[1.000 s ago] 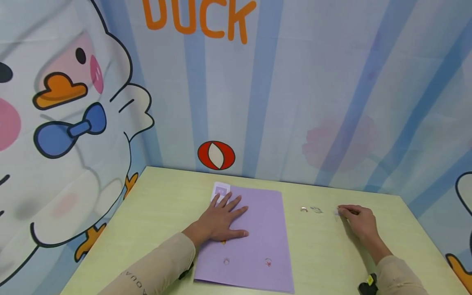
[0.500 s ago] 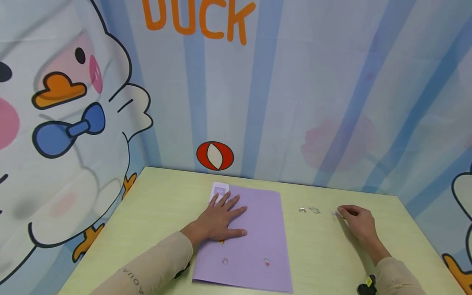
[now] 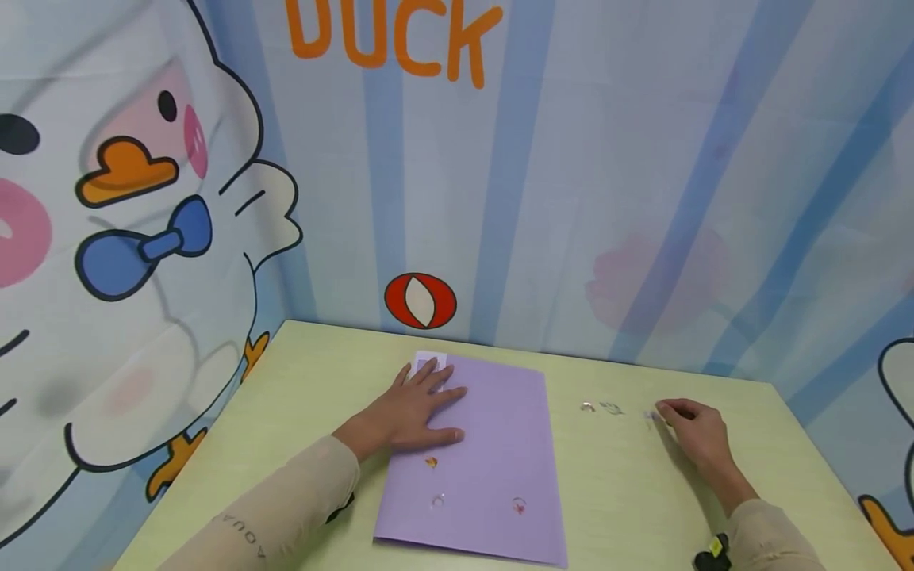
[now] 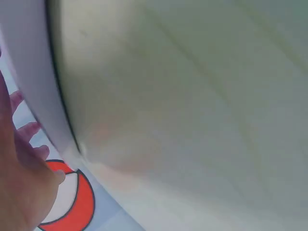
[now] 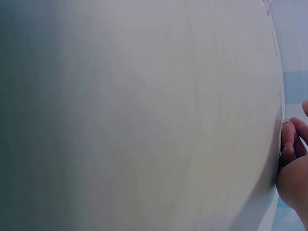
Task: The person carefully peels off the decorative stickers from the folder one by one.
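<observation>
A purple folder [image 3: 500, 444] lies on the table. My left hand [image 3: 407, 412] rests on its upper left part with fingers spread, partly covering a white label [image 3: 431, 358]. Below that hand, an orange sticker [image 3: 432, 462], a pale round sticker [image 3: 438, 500] and a reddish sticker [image 3: 519, 506] show on the folder. Right of the folder, my right hand [image 3: 696, 432] pinches a small clear sticker [image 3: 649, 415] at the tabletop between thumb and fingers. In the right wrist view, the curled fingers [image 5: 288, 134] appear at the right edge; the sticker is hard to make out there.
Two small stickers lie between the folder and my right hand: a rainbow-like one [image 3: 588, 407] and a greyish one [image 3: 612, 408]. The pale yellow table [image 3: 607, 492] meets a printed curtain [image 3: 443, 198] at its back and left. A black device [image 3: 712, 555] sits at my right wrist.
My left hand has shifted a little up and left on the folder, uncovering the orange sticker. My right hand stays almost in place, still pinching the clear sticker.
</observation>
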`<state>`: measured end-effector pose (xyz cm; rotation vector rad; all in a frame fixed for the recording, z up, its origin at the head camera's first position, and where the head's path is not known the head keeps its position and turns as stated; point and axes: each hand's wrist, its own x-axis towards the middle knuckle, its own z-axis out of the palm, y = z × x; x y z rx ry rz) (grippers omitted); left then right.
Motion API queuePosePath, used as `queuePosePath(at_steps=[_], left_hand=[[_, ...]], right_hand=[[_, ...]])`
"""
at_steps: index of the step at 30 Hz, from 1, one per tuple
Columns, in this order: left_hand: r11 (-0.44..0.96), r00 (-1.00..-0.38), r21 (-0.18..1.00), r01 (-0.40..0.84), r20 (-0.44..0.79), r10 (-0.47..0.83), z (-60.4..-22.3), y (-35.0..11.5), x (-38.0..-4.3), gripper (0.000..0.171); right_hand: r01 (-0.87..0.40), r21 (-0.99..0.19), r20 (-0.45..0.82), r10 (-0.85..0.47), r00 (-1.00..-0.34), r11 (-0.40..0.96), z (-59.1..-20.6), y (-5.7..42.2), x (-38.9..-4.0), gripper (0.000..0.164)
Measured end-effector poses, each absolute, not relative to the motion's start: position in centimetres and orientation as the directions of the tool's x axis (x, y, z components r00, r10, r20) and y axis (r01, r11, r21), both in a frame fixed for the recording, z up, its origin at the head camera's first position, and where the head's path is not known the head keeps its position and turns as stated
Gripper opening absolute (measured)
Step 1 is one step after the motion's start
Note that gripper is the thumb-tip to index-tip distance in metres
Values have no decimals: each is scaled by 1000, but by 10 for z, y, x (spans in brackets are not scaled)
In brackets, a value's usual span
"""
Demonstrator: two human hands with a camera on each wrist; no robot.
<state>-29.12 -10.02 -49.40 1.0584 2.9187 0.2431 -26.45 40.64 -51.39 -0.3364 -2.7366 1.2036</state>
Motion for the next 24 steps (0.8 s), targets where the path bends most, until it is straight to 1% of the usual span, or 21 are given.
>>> queuePosePath(at_steps=[9,15,19,24], left_hand=[[753,-760,124,647,24,649,-502,-107,-292,84],[756,-760,91,649,23,650,-505,-106,-293,83],[755,-758,78,651,13,652,-504,-105,-292,82],[762,-764,66,644,7,645,-508,-106,-293,83]], right_hand=[[161,-748,31,276,-961,644,-514,405,-265,54],[125,-775,76,288,-955,620,-511,402,-265,53],[38,-753,148,225,-963,657,-503,392,-264,50],[-149,-704,260,56,-964,694,-493,361,-262,37]])
